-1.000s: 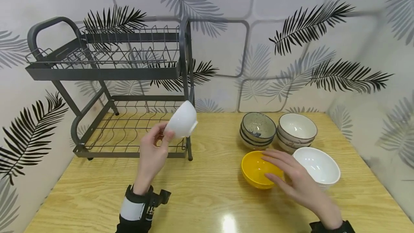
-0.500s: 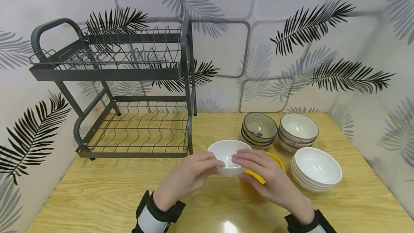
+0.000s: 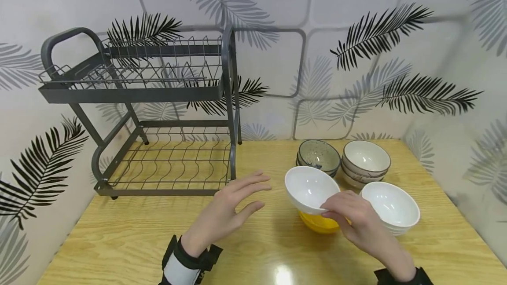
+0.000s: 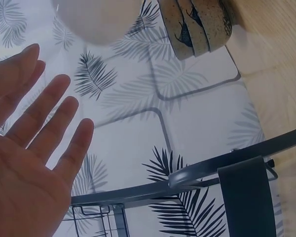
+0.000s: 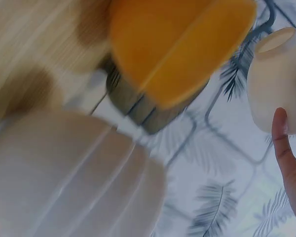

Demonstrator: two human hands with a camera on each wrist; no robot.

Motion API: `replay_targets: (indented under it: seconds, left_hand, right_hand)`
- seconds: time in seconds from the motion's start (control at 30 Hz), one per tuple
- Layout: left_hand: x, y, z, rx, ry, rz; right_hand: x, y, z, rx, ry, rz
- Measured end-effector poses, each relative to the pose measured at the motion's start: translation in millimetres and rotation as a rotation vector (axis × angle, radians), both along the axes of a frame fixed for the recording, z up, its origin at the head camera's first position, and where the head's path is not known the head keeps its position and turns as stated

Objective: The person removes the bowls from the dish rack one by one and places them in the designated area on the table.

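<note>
My right hand (image 3: 348, 214) grips a small white bowl (image 3: 310, 188) by its near rim and holds it upright just above a yellow bowl (image 3: 318, 223) on the wooden table (image 3: 119, 241). In the right wrist view the white bowl (image 5: 276, 84) shows at the right edge with a fingertip (image 5: 282, 129) on it, and the yellow bowl (image 5: 177, 44) fills the top. My left hand (image 3: 233, 206) hovers open with fingers spread, left of the white bowl and apart from it. The left wrist view shows that palm (image 4: 29, 163) empty and the white bowl's underside (image 4: 98, 19) above.
A grey two-tier dish rack (image 3: 158, 113) stands at the back left, both tiers bare. A stack of speckled bowls (image 3: 318, 157) and a stack of cream bowls (image 3: 366, 162) sit behind the yellow bowl. A stack of larger white bowls (image 3: 392, 208) lies at the right.
The white bowl passed from my left hand near the rack, through both hands, into my right hand alone, which carried it right over the yellow bowl. My left hand let go and opened.
</note>
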State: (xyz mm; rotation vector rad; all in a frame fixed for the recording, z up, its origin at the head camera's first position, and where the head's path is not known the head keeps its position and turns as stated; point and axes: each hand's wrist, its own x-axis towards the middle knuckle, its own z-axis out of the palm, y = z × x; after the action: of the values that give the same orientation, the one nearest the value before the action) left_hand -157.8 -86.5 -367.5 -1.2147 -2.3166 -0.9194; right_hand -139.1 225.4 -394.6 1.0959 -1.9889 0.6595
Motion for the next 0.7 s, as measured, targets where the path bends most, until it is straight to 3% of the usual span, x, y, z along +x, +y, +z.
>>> replay_targets:
  seconds: [0.1,0.3,0.6,0.7]
  left_hand:
    - [-0.7,-3.2,0.0,-0.001,-0.027,0.011]
    - [-2.6,-7.5,0.0,0.003,-0.052,0.013]
    - [-4.7,-21.7,2.7,0.029,-0.081,0.057]
    - [-4.8,-28.6,5.8,0.046,-0.081,0.085]
  right_hand:
    - [3.6,20.9,0.7,-0.017,0.024,-0.081]
    - [17.2,62.0,-2.4,-0.021,-0.038,-0.247]
    - [27.0,100.7,-19.1,-0.039,-0.008,-0.433]
    - [27.8,105.8,-23.3,-0.041,-0.008,-0.458]
